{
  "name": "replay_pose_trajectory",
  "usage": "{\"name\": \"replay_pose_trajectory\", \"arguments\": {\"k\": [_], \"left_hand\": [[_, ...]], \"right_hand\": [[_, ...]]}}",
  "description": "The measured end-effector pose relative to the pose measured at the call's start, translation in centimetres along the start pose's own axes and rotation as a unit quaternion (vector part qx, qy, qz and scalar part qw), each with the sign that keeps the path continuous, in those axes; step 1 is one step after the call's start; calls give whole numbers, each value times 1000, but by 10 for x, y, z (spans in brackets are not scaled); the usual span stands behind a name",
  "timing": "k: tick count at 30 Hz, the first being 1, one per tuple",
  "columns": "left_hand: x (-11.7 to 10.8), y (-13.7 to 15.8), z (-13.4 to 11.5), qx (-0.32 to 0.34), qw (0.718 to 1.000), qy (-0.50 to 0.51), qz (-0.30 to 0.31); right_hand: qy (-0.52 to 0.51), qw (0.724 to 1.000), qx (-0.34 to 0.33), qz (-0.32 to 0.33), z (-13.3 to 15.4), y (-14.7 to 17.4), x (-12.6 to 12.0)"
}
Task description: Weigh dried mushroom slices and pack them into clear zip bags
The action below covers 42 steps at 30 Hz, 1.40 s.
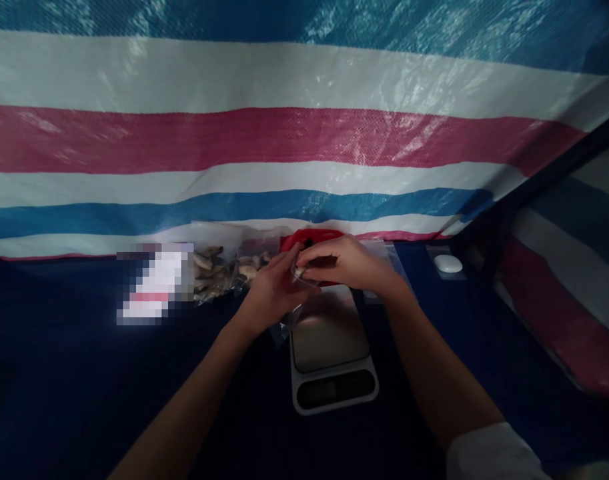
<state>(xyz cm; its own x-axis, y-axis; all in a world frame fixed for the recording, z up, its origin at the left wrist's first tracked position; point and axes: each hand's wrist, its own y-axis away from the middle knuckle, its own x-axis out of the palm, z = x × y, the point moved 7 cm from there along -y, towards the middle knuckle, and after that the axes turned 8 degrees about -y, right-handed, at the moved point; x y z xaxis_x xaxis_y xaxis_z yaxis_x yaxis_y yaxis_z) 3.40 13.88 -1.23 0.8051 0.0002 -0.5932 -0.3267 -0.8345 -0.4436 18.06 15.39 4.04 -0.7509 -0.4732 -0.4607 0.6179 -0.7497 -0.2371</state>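
Observation:
My left hand [271, 290] is closed around a clear plastic bag [286, 323], whose lower end hangs by the far left corner of a kitchen scale [330, 337]. Fingertips of my right hand [337, 260] are pinched together at the bag's mouth, over a small pale piece too hidden to name. Both hands are close together, just beyond the scale's metal plate. Left of them lie two clear bags of what look like dried mushrooms, one bag [211, 277] larger and another bag [249, 268] partly behind my left hand. Something red [311, 235], perhaps a bag, shows behind my hands.
A white rounded object [448, 263] sits on a clear packet at the right. Flat clear plastic [401, 263] lies beyond my right forearm. A blurred-out white item [157, 283] is at the left. Striped plastic sheeting [234, 140] closes off the back of the dark blue surface [224, 413].

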Motion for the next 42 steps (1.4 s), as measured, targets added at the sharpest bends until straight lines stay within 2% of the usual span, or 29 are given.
{"name": "replay_pose_trajectory", "arguments": {"k": [4,10,16,21,27,33,38,42], "left_hand": [[-1,1,1,-25,999,30,2],[-3,0,-4,-17,999,33,10],[-4,0,1,-9,1000,-5,-1],[-7,-1,-3,-1,1000,-20,-2],[-8,-1,-2,-21,1000,-6,0],[-11,-2,-5,-28,1000,4,-9],[-19,-4,-8,-26,999,-10,-24],[-27,-6,-9,-35,999,-10,-31]], "right_hand": [[53,998,8,19,10,0,2],[68,997,24,31,9,1,1],[53,998,0,20,8,1,0],[51,999,9,14,2,-1,2],[50,998,-31,1,2,-5,5],[23,1000,14,8,2,-3,6],[-12,999,-17,-27,4,-1,-4],[-15,996,-27,-80,-12,4,-25]]}}
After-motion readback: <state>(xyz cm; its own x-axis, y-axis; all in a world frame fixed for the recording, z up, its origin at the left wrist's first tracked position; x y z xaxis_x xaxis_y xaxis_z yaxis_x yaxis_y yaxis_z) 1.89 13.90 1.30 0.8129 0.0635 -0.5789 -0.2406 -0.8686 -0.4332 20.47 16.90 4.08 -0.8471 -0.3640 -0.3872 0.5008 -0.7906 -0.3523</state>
